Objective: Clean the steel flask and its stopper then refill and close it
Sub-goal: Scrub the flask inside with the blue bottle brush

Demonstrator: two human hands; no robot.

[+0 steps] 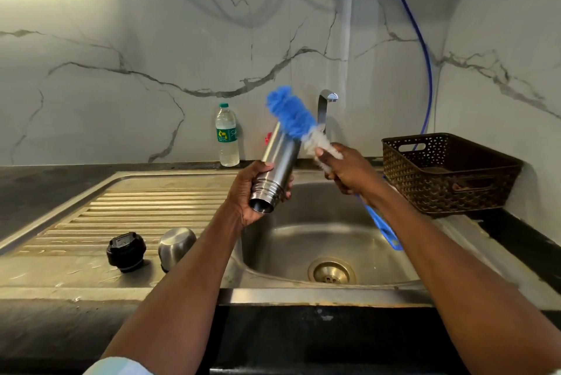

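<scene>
We note the black stopper point(126, 251) and steel cap point(176, 246) on the drainboard point(91, 217). Over the sink point(303, 241), left hand point(247, 192) grips the steel flask point(277, 171); right hand point(349, 173) clasps the bottle brush point(293, 115).

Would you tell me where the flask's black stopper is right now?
In the head view, the black stopper sits on the sink's ribbed draining board, lower left, just left of the steel cap.

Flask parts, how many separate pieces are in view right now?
3: flask body gripped in the left hand; black stopper and steel cap on the drainboard.
</scene>
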